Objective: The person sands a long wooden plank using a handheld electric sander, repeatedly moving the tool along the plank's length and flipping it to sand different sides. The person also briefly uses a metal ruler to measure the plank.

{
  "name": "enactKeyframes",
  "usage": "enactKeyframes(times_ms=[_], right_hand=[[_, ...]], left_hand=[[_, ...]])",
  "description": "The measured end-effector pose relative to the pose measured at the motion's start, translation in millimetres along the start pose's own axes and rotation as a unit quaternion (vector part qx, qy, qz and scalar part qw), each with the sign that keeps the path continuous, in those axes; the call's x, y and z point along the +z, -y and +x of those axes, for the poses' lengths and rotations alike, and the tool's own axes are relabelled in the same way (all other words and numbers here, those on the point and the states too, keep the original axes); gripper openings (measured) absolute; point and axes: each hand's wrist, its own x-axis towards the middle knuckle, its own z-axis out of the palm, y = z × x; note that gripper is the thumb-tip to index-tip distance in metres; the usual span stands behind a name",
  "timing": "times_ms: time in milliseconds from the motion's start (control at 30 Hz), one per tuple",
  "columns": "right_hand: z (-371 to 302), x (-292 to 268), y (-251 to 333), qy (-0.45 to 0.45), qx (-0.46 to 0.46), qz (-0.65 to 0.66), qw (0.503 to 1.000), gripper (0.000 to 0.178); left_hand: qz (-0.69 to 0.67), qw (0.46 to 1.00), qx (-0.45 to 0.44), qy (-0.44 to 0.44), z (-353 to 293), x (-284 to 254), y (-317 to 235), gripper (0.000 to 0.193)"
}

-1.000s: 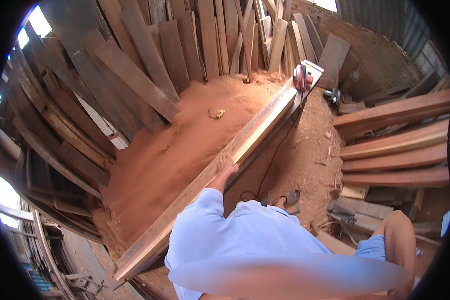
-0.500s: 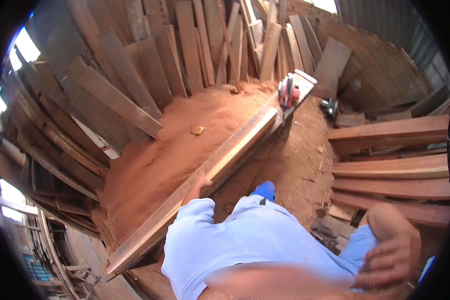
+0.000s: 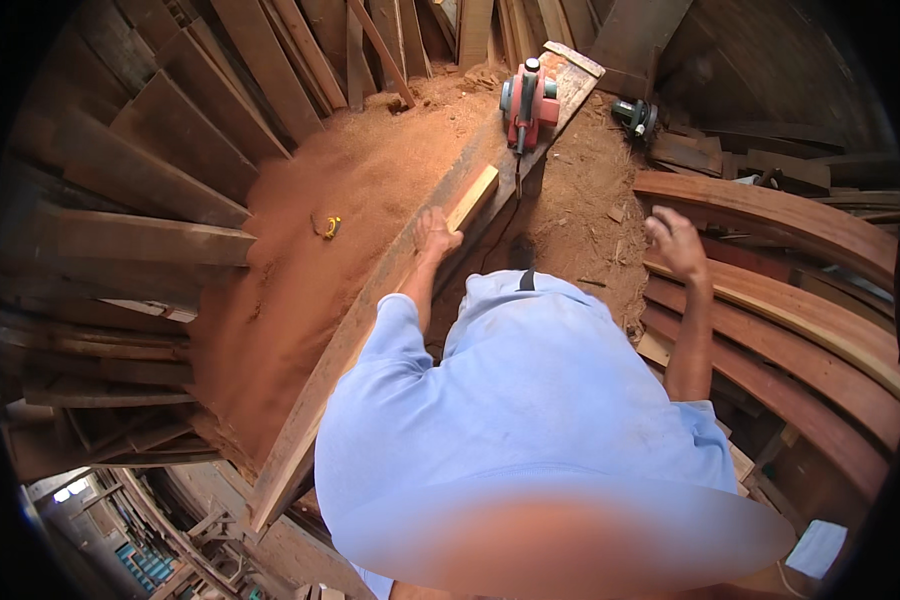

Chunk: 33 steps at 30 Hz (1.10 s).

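Steadying beam: L hand over its top, grip firmness unclear; R hand raised, loosely curled, nothing visible in it. Best: even pressure, fingers clear of red power tool nr bench's far end. Beam: straight, pale-edged, lengthwise on bench; fine sawdust past L edge.

Cannot see the strip of plank beneath the left hand, nor follow the dark cord behind the pale-blue clothing. See only the lower lengths of the leaning boards, cut off by the upper edge. Cannot tell paper from cloth in the white sheet, nor see past the blurred oval along the lower edge.
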Motion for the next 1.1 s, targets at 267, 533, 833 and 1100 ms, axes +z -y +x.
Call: enactKeyframes(times_ms=[267,533,833,1100], right_hand=[[135,30,-13,0.148,-0.005,-0.091,0.985,0.047],[323,48,81,0.3,-0.3,-0.156,0.892,0.04],[370,129,178,0.507,-0.422,-0.223,0.718,0.06],[312,252,145,0.491,-0.593,-0.333,0.545,0.097]], left_hand=[[-0.046,0.997,-0.002,-0.065,72,15,-61,0.054],[-0.133,0.972,-0.077,-0.18,102,23,-116,0.059],[-0.336,0.759,-0.342,-0.441,36,81,-237,0.041],[-0.494,0.679,-0.521,-0.155,-83,198,-270,0.038]])
